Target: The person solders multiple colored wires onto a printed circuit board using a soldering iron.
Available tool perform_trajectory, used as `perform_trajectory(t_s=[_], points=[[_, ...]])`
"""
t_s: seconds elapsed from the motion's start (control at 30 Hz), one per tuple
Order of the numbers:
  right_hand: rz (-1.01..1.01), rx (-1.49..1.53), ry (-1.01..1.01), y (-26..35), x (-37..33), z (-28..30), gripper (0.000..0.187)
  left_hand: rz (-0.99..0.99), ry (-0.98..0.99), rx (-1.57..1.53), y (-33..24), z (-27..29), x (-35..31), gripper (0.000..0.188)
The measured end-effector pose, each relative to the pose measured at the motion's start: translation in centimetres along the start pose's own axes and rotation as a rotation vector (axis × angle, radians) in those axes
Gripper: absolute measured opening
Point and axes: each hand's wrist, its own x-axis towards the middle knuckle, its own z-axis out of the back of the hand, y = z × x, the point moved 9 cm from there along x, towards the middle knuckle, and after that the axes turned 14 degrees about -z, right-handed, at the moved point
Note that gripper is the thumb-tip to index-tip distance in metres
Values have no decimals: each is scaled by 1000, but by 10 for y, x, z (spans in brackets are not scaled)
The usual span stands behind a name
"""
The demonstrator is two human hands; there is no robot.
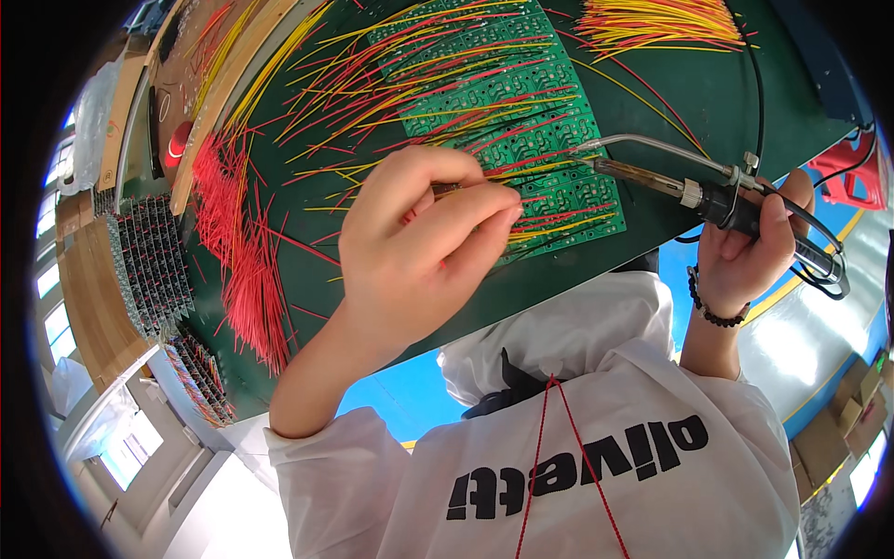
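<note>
My right hand (pixel 750 247) grips a soldering iron (pixel 731 207) with a black handle. A bent metal solder feed tube (pixel 666 147) is clamped along it, and both tips point left over the green circuit board panel (pixel 596 200). Rows of red, yellow and black wires stand out from the panel toward the left. Over the panel's near left part is my left hand (pixel 419 238), its thumb and forefinger pinched together. Bits of red wire show between its curled fingers; their ends are mostly hidden.
A heap of loose red wires (pixel 247 270) lies left on the green table (pixel 494 303). Red and yellow wires (pixel 656 23) are bundled at the far right. Stacked boards (pixel 154 265) stand beyond the left edge. A black cable (pixel 759 84) runs down the right side.
</note>
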Motion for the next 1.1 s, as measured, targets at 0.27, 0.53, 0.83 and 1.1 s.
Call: perform_trajectory(t_s=[0.27,0.53,0.83,1.1], points=[[-166,235,201,-7,1,-15,18,-119,-16,156,-14,12,5,17],[-142,250,241,-4,-1,-21,19,-161,-21,128,-9,3,-2,17],[-190,206,184,-6,-2,-16,20,-137,-21,141,-4,-3,-7,17],[-206,297,287,-8,-3,-21,23,-105,-17,115,-3,-3,-6,16]])
